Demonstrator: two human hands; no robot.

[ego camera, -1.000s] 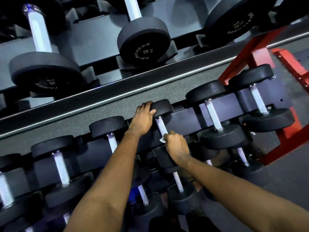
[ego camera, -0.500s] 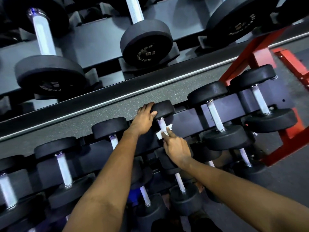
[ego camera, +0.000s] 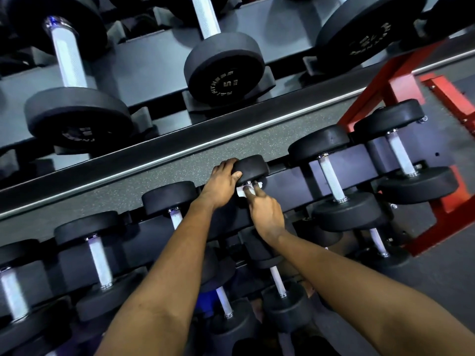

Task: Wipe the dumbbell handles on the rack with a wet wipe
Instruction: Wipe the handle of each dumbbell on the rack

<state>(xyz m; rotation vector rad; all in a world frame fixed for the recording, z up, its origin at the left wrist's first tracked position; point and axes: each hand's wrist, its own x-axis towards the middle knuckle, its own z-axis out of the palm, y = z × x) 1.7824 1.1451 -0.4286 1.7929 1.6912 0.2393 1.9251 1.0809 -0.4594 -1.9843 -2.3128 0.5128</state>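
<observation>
A small black dumbbell lies in the middle of the dark rack. My left hand grips its far head, fingers curled over the top. My right hand holds a white wet wipe wrapped around the top of that dumbbell's silver handle, right under the far head. The wipe and my fingers hide most of the handle.
More dumbbells sit in the same row: one left, two right. A lower tier holds smaller ones. Bigger dumbbells fill a grey rack behind. A red frame stands at the right.
My right hand slid the wipe up the handle, from its lower part to just under the far head. My left hand stayed on that head.
</observation>
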